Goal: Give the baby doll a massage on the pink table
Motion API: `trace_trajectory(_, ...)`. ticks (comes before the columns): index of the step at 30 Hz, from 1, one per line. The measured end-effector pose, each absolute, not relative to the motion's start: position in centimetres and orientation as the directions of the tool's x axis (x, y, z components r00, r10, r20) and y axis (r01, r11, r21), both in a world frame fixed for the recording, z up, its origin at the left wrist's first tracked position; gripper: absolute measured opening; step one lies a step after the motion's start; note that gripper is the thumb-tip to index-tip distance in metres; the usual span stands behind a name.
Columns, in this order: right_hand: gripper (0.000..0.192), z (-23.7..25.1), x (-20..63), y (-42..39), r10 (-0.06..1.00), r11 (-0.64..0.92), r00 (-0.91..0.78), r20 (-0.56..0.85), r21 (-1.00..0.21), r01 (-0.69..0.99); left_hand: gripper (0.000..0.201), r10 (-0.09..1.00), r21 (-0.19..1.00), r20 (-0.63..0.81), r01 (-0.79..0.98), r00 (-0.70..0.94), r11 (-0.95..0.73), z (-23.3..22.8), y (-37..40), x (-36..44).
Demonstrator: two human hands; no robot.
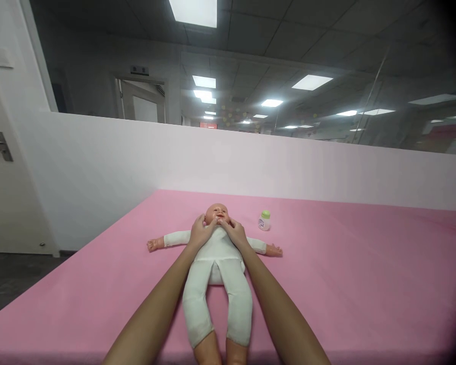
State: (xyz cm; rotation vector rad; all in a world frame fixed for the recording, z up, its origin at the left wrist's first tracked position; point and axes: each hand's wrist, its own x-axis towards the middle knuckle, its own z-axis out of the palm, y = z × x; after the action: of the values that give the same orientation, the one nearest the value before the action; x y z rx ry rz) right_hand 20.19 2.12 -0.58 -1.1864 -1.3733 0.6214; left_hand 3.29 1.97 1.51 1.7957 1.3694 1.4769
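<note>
A baby doll [217, 263] lies on its back near the middle of a pink padded table [345, 274], slightly toward the near edge. Its long axis runs from 6 o'clock to 12 o'clock: bare plastic feet at the near edge, head pointing away toward the white partition wall [251, 162]. The arms stretch straight out toward 9 and 3 o'clock, so the body makes a cross. The head is smooth, hard-looking, glossy plastic, round and bald; the body is covered in a soft, matte, cream-white one-piece suit with slight wrinkles at the legs, and small plastic hands show at the cuffs.

The left hand [199, 234] rests on the doll's upper chest and shoulder at the 9 o'clock side of the head, fingers loosely spread and reaching up to the cheek; it grips nothing. The right hand [233, 233] mirrors it at the 3 o'clock side, fingers extended, fingertips touching the cheek and chin, also open and not closed on anything. Both forearms run along the doll's sides.

A small white bottle [264, 220] with a pale green rounded cap stands upright at about 2 o'clock from the doll's head, near but apart. The table surface is flat, even and velvety-looking.
</note>
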Motion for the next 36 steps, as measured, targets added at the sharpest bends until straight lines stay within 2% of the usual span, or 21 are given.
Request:
trace_trajectory(3, 0.054, -0.32, 20.15, 1.74, 0.916, 0.341, 0.116, 0.385, -0.896, 0.284, 0.052, 0.918, 0.864, 0.391, 0.368, -0.06, -0.344, 1.69, 1.8, 3.22)
trace_trajectory(8, 0.051, -0.44, 20.38, 1.84, 0.912, 0.344, 0.128, 0.391, -0.895, 0.284, 0.052, 0.927, 0.868, 0.371, 0.376, -0.057, -0.325, 1.67, 1.96, 3.12)
trace_trajectory(15, 0.048, -0.68, 20.78, 1.9, 0.876, 0.441, 0.093, 0.473, -0.864, 0.242, 0.05, 0.913, 0.849, 0.405, 0.394, -0.057, -0.352, 1.23, 2.29, 2.87)
trace_trajectory(31, 0.047, -0.55, 20.48, 1.36, 0.871, 0.44, 0.109, 0.48, -0.858, 0.263, 0.053, 0.921, 0.844, 0.39, 0.407, -0.02, -0.349, 1.27, 2.16, 2.79)
trace_trajectory(36, 0.049, -0.78, 20.53, 1.72, 0.869, 0.419, 0.138, 0.476, -0.854, 0.31, 0.047, 0.913, 0.832, 0.407, 0.417, -0.009, -0.366, 1.17, 2.43, 2.71)
